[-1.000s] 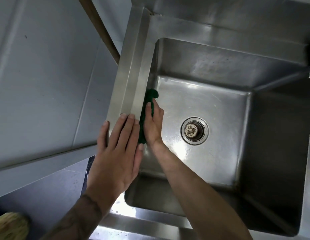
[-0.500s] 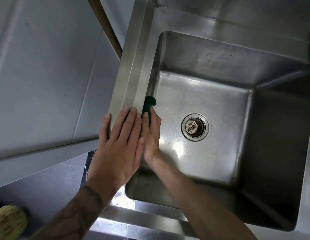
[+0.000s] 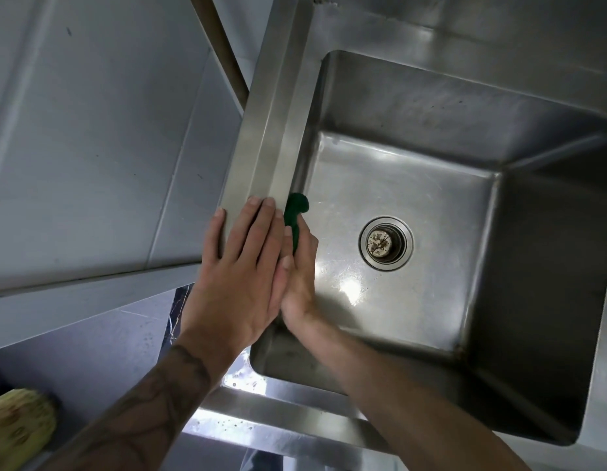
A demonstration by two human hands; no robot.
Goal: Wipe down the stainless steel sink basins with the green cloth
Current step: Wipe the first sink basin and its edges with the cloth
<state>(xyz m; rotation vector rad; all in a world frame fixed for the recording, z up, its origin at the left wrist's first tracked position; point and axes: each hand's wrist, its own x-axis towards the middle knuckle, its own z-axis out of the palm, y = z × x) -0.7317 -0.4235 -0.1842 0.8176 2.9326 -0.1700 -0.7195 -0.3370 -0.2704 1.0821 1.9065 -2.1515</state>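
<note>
Green cloth (image 3: 296, 208) sits against the basin (image 3: 414, 185) wall at nine o'clock, pressed by my right grip (image 3: 300, 266), fingers flat. My left grip (image 3: 242, 266) lies spread on the rim (image 3: 268, 130). I judge the other walls and floor are left to wipe.

sink (image 3: 414, 273): stainless steel, smooth and brushed; I see fine scratches, dull smears on the far side and a bright glare on the bottom.
rim (image 3: 271, 124): the same steel, satin, with a long grain.
front edge (image 3: 261, 428): steel, glossy, speckled with dark spots.
drain (image 3: 385, 243): shiny metal ring; the middle is dull and crusted brown.
cloth (image 3: 295, 207): dark green, matt, fuzzy where it shows past my right hand (image 3: 300, 266).
wall (image 3: 91, 130): pale tile, smooth, faint sheen.
floor (image 3: 91, 341): dark polished tile with white veins.
brush (image 3: 16, 430): yellowish bristles, rough.
pipe (image 3: 224, 45): brown, matt; material unclear.
</note>
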